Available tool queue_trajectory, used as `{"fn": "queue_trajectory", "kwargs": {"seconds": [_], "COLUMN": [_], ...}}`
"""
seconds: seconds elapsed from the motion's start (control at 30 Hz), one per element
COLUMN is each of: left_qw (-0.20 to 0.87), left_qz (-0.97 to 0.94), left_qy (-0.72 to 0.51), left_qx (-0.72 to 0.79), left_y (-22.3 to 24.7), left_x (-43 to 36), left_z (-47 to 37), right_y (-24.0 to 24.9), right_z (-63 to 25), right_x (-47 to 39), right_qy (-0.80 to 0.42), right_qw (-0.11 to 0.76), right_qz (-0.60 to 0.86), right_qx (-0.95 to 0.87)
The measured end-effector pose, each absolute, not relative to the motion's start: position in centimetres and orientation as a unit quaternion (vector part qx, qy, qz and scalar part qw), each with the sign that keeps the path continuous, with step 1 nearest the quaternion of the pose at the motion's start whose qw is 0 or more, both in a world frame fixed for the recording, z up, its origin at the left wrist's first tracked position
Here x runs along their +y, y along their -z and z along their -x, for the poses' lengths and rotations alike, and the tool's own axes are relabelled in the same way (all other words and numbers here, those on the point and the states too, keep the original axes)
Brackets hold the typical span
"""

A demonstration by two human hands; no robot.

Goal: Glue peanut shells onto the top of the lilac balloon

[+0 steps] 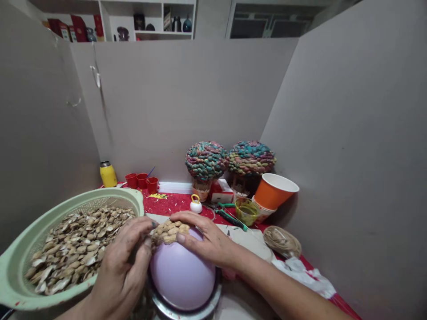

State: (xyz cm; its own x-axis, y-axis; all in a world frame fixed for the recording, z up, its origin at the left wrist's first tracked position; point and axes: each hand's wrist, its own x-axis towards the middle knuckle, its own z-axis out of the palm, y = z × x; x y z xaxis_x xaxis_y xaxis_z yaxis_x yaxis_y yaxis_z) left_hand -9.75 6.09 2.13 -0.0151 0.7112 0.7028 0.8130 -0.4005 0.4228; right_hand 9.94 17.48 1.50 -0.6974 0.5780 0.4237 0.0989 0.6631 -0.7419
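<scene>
A light purple balloon (183,275) rests in a round metal bowl (211,307). Peanut shells (171,230) cover part of its top in a patch. At the left edge of that patch, my left hand (128,253) has its thumb and fingers pressed together; what is between the fingertips is hidden. My right hand (205,240) lies over the top right of the balloon, fingers spread around the shells and the balloon's surface. A green colander (138,202) full of loose peanut shells (83,244) stands to the left.
Behind are two colourful shell-covered balls (207,160) on stands, red cups (152,185) and a yellow bottle (108,174). Pliers (233,220), a yellow-stained cup (246,211), an orange paper bucket (274,193) and a coil of twine (282,241) lie to the right. Grey panels enclose the table.
</scene>
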Motion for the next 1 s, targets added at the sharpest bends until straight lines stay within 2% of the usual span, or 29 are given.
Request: {"fn": "queue_trajectory", "kwargs": {"seconds": [0.27, 0.47, 0.57, 0.7, 0.83, 1.0], "left_qw": [-0.199, -0.323, -0.308, -0.246, -0.169, -0.1], "left_qz": [0.618, 0.596, 0.595, 0.62, 0.655, 0.682], "left_qy": [0.449, 0.458, 0.467, 0.456, 0.466, 0.48], "left_qx": [-0.614, -0.575, -0.577, -0.589, -0.57, -0.543], "left_y": [0.0, 0.0, 0.3, 0.5, 0.4, 0.9], "left_x": [8.0, 8.2, 8.0, 7.5, 7.3, 7.4], "left_z": [8.2, 7.9, 7.8, 7.5, 7.3, 7.4], "right_y": [-1.1, -1.2, -1.9, -3.8, -5.0, -4.6], "right_z": [-10.7, -11.4, -12.2, -13.0, -12.7, -12.3], "right_x": [17.2, 17.4, 16.8, 14.2, 11.9, 11.8], "right_qy": [-0.376, -0.376, -0.326, -0.186, -0.009, 0.041], "right_qw": [0.349, 0.338, 0.365, 0.433, 0.399, 0.389], "right_qz": [0.198, 0.168, 0.171, 0.143, 0.065, 0.06], "right_qx": [-0.836, -0.846, -0.855, -0.87, -0.914, -0.918]}}
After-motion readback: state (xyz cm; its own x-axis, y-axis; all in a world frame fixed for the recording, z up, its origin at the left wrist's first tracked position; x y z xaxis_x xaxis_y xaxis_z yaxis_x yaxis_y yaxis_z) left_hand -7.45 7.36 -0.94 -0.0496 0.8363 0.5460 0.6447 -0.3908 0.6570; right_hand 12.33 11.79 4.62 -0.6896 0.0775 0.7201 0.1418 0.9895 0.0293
